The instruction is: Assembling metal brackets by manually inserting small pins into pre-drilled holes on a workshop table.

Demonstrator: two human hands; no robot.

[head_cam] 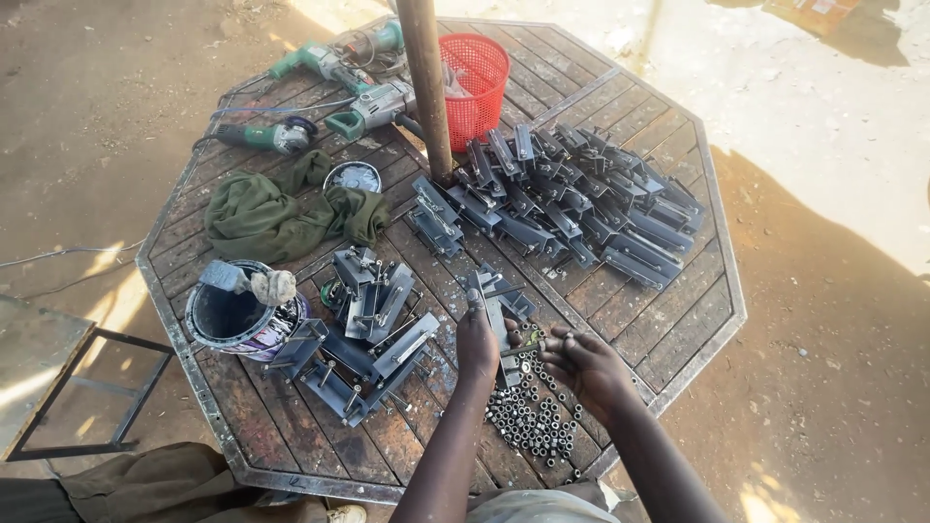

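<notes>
Nearest the pole, on the table's front edge, nuts too many to count are lying loose. The right hand is hovering half-curled above them; whether it is pinching one is unclear. The left hand is gripping one bracket. Left of them, one can is sitting. Beyond, brackets are lying heaped uncountably around the pole, with one basket and three power tools behind.
</notes>
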